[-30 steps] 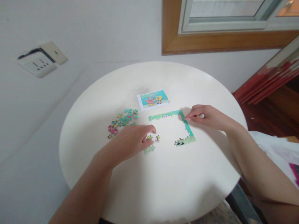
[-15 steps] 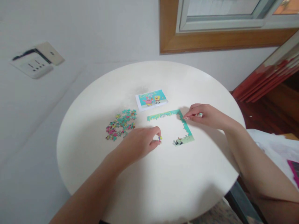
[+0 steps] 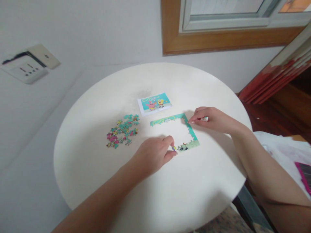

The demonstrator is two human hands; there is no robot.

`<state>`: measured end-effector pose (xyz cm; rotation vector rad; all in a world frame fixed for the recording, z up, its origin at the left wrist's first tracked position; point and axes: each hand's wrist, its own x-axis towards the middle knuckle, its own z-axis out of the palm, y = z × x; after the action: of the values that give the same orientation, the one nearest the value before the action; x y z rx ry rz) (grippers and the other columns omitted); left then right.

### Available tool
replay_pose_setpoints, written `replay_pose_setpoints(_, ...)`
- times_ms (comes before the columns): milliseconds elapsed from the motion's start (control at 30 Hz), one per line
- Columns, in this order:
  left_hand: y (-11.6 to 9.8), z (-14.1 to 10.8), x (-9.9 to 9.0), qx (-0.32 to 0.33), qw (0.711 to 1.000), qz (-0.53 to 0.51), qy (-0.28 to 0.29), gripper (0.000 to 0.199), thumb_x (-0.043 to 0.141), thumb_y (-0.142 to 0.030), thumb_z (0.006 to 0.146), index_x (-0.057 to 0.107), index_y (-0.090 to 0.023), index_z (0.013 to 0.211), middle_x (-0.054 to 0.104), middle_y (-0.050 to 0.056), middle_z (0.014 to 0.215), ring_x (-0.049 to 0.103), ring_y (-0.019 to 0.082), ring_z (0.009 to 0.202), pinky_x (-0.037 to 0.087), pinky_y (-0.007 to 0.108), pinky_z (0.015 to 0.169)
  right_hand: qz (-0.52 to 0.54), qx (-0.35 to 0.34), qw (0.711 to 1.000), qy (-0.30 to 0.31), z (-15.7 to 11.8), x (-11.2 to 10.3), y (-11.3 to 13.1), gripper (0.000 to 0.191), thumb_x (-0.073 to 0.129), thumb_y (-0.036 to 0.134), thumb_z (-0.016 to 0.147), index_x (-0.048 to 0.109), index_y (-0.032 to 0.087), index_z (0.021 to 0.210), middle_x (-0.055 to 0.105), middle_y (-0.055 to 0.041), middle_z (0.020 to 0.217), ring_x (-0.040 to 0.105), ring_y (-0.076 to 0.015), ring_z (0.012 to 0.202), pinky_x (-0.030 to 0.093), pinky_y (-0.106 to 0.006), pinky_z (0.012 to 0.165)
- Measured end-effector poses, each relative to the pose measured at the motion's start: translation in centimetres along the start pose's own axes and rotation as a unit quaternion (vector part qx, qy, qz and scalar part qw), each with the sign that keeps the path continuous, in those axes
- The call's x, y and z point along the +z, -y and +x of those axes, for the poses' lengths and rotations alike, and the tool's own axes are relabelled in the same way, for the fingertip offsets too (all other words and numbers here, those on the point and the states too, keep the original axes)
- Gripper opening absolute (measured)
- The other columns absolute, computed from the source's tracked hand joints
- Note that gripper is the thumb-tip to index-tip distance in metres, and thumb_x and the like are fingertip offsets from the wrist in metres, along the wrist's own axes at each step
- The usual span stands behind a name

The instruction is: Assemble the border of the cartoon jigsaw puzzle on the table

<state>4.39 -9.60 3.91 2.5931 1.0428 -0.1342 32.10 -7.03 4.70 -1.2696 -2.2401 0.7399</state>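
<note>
My left hand (image 3: pixel 157 150) pinches a small puzzle piece (image 3: pixel 174 149) with purple and yellow on it, between thumb and forefinger. That piece is close beside the left end of the bottom row of a partly joined jigsaw puzzle (image 3: pixel 194 137). The joined strip runs along the top, right side and part of the bottom, around bare tabletop. At the puzzle's upper right edge, my right hand (image 3: pixel 205 119) rests with fingers curled and fingertips touching the border. A pale green and white patch shows between those fingers; I cannot tell what it is.
Loose puzzle pieces (image 3: pixel 122 129) lie in a pile on the left of the round white table (image 3: pixel 136 81). Behind the puzzle is a picture card (image 3: pixel 155 103) with cartoon figures. A wall socket (image 3: pixel 26 69) is at left, a red curtain (image 3: pixel 264 84) at right.
My left hand has moved right with its puzzle piece, up to the end of the bottom row. My right hand stays at the puzzle's right edge. The view has shifted slightly.
</note>
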Motion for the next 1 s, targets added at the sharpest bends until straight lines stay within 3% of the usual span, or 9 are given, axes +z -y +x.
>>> replay_pose_setpoints(100,-0.2,0.1,0.1,-0.003,1.0,0.004,0.007,0.021,0.057,-0.038,0.098,0.058,-0.02,0.109,0.072,0.004,0.1,0.068,0.023,0.091,0.046,0.033,0.076,0.026,-0.023,0.999,0.027,-0.1,-0.1,0.5,0.024,0.06,0.032,0.092,0.08,0.021,0.097,0.07,-0.0065,0.085,0.062,-0.0177,0.075,0.047,-0.029,0.068)
replay_pose_setpoints(300,-0.1,0.3,0.6,-0.006,1.0,0.018,0.0,0.027,0.059,-0.044,0.097,0.058,-0.02,0.109,0.072,0.004,0.098,0.069,0.025,0.089,0.045,0.034,0.075,0.057,-0.115,0.981,0.142,-0.2,0.9,2.3,0.02,0.061,0.019,0.092,0.08,0.021,0.099,0.071,-0.0056,0.084,0.062,-0.0174,0.085,0.047,-0.029,0.079)
replay_pose_setpoints(400,0.2,0.1,0.4,0.002,1.0,0.016,-0.004,0.032,0.063,-0.047,0.094,0.058,-0.021,0.111,0.072,0.003,0.097,0.068,0.024,0.087,0.044,0.032,0.073,0.052,-0.168,0.969,0.174,-0.1,1.8,2.9,0.02,0.063,0.013,0.091,0.08,0.019,0.098,0.071,-0.0051,0.081,0.059,-0.0155,0.079,0.044,-0.03,0.081)
replay_pose_setpoints(600,1.1,-1.1,-0.9,-0.002,1.0,-0.009,0.0,0.028,0.067,-0.034,0.092,0.059,-0.022,0.116,0.063,-0.004,0.074,0.061,0.018,0.068,0.039,0.029,0.066,0.024,-0.191,0.965,0.178,-0.1,2.8,3.1,0.018,0.065,0.008,0.088,0.08,0.018,0.092,0.07,-0.003,0.075,0.056,-0.0135,0.073,0.041,-0.03,0.083)
replay_pose_setpoints(1000,1.0,-1.0,-1.0,0.002,1.0,-0.028,-0.003,0.03,0.064,-0.03,0.093,0.059,-0.022,0.121,0.062,-0.003,0.074,0.061,0.018,0.068,0.041,0.029,0.068,0.027,-0.182,0.965,0.187,-0.2,2.7,3.2,0.019,0.064,0.007,0.088,0.079,0.018,0.094,0.072,-0.0031,0.078,0.057,-0.0136,0.074,0.041,-0.029,0.083)
